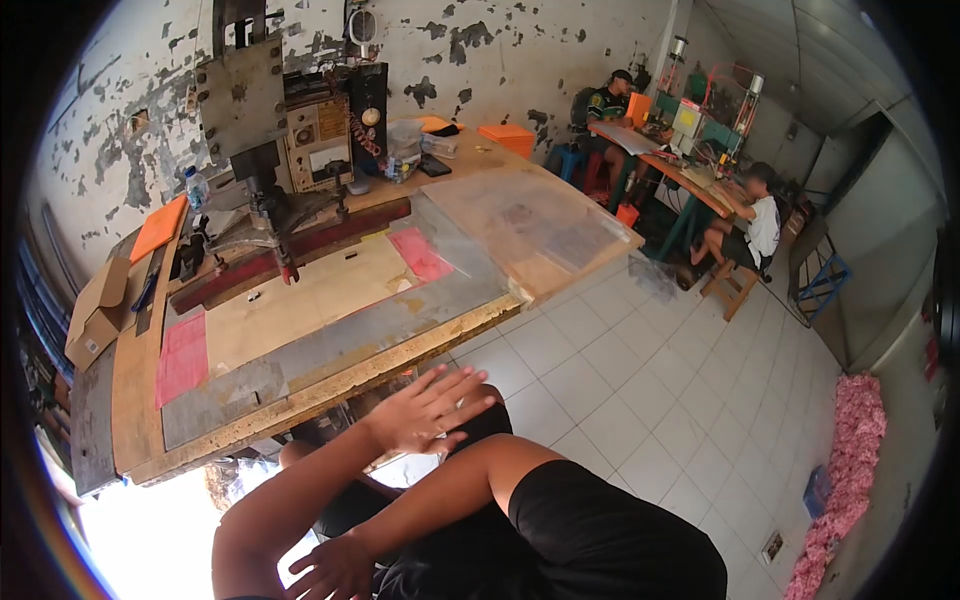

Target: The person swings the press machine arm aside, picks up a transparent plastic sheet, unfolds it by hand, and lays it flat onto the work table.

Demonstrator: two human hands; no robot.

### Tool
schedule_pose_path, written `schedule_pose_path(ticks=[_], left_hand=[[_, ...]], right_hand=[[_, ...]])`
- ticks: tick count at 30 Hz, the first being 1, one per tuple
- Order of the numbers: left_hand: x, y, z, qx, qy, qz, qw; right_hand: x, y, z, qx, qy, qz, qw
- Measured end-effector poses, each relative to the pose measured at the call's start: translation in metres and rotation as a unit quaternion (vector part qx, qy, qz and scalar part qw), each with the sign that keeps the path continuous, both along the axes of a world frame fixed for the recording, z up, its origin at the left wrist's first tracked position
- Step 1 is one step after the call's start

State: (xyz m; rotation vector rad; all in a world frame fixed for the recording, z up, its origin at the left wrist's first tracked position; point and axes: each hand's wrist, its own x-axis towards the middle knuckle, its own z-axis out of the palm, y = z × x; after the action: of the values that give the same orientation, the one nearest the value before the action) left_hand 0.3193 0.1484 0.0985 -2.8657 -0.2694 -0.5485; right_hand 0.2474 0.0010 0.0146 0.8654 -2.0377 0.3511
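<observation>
My left hand [430, 410] is raised in front of the table's front edge, with its fingers spread and nothing in it. Lower down, my right hand [335, 568] lies across my body near my left elbow, fingers apart and no object visible in it. Beyond my left hand stands the worktable [330, 410], whose front edge is worn. On its grey board rests a pale tan sheet [300, 308], with a pink patch [182, 362] at its left end and another pink patch [420, 255] at its right. A dark red bar [330, 248] runs along the sheet's back edge.
A press machine [245, 110] rises behind the bar. A translucent sheet [530, 225] covers the table's right end. An open cardboard box [97, 315] stands left. Two people [612, 100] sit at another bench [690, 180] at the back right. Pink material [850, 450] lines the right wall.
</observation>
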Motion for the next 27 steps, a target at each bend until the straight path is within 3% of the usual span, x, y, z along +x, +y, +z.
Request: schedule_pose_path(ticks=[4, 6, 8, 10, 11, 13, 18, 22, 27], left_hand=[[0.045, -0.021, 0.033, -0.084, -0.060, -0.059, 0.993], [0.065, -0.026, 0.039, -0.264, -0.054, -0.095, 0.958], [0.081, -0.036, 0.034, -0.313, -0.103, -0.112, 0.938], [0.088, -0.041, 0.021, -0.506, -0.025, -0.059, 0.860], [0.093, -0.040, 0.000, -0.506, -0.023, -0.061, 0.860], [0.102, -0.040, -0.047, -0.792, 0.005, -0.091, 0.604], [0.098, -0.055, -0.046, -0.778, 0.053, -0.047, 0.624], [0.094, -0.047, -0.049, -0.769, 0.010, -0.013, 0.639], [0.089, -0.023, -0.015, -0.720, 0.092, -0.005, 0.688]], right_hand=[[-0.001, -0.001, -0.001, -0.029, -0.042, 0.021, 0.998], [0.001, -0.005, -0.001, -0.041, -0.067, 0.037, 0.996], [0.005, -0.011, -0.003, -0.047, -0.082, 0.048, 0.994], [0.005, -0.012, -0.001, -0.051, -0.099, 0.056, 0.992], [0.004, -0.014, 0.000, -0.054, -0.107, 0.059, 0.991], [0.004, -0.016, -0.004, -0.067, -0.123, 0.064, 0.988], [0.003, -0.020, -0.004, -0.090, -0.156, 0.078, 0.980], [0.008, -0.016, -0.008, -0.100, -0.179, 0.080, 0.975], [0.006, -0.016, -0.006, -0.104, -0.203, 0.084, 0.970]])
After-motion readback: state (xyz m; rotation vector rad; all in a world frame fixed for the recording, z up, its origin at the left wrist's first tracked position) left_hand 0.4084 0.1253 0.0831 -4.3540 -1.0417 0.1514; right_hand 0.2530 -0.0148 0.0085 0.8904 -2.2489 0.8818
